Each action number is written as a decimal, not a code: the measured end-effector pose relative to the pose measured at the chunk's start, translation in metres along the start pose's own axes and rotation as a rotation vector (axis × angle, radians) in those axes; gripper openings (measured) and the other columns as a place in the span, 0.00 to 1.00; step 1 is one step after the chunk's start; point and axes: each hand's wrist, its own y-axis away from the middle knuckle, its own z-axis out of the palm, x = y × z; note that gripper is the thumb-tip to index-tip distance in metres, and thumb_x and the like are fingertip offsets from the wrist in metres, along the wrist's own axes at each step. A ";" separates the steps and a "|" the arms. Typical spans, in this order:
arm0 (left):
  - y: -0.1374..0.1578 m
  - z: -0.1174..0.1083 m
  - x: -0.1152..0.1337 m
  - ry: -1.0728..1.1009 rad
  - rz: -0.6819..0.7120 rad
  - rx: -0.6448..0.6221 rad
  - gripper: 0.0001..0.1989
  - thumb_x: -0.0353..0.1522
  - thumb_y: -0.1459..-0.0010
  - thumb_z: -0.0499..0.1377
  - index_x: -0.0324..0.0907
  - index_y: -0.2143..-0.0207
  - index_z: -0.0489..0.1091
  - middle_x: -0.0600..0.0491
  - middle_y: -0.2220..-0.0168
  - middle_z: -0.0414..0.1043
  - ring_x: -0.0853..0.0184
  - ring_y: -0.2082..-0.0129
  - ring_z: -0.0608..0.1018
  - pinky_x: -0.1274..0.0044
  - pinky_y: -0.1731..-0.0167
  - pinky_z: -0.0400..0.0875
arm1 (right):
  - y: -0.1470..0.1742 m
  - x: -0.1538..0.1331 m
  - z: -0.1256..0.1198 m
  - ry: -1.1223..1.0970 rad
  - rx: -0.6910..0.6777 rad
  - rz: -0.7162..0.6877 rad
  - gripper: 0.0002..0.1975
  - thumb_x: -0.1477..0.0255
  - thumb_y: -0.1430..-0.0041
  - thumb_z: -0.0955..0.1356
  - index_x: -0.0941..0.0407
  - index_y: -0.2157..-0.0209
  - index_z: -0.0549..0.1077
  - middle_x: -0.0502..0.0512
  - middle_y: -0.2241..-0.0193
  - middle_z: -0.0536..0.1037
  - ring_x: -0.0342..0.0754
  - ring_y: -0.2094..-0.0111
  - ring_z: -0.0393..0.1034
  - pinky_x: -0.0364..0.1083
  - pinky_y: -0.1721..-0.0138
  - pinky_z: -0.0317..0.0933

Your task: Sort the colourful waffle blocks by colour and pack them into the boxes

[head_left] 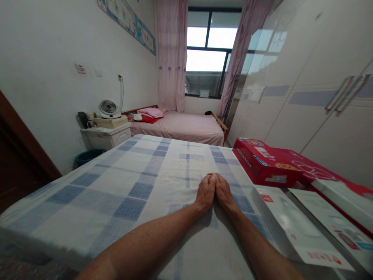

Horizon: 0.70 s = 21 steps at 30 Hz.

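My left hand [206, 191] and my right hand [223, 190] rest together on a blue-and-white checked tablecloth [116, 175]. Their fingers are curled in and meet at the tips, with the thumb sides touching. I see nothing between them, though the palms face down and are hidden. Nearest to my right hand, at its right, lie a red box [265, 161] and a white flat box [297, 225] with red print.
Another white box [335, 216] lies at the right, beside a long red package [314, 165]. Tall white wardrobe doors [305, 77] stand behind them. Beyond the table are a pink-covered bed [186, 126], a small fan [109, 109] on a cabinet and a dark bin [89, 156].
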 end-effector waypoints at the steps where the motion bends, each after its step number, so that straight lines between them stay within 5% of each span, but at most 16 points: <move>1: 0.000 0.000 0.000 0.002 0.001 0.002 0.15 0.37 0.38 0.46 0.40 0.64 0.70 0.46 0.60 0.74 0.63 0.59 0.74 0.72 0.51 0.64 | 0.000 0.000 0.000 0.004 0.005 0.001 0.17 0.58 0.41 0.57 0.54 0.72 0.68 0.56 0.71 0.75 0.48 0.68 0.68 0.47 0.61 0.63; 21: 0.000 0.001 0.001 0.033 -0.017 0.012 0.15 0.38 0.39 0.48 0.40 0.65 0.70 0.46 0.60 0.74 0.63 0.58 0.74 0.72 0.51 0.64 | 0.000 -0.001 -0.001 0.015 0.003 0.016 0.17 0.59 0.42 0.57 0.54 0.72 0.68 0.56 0.71 0.75 0.48 0.68 0.68 0.48 0.60 0.63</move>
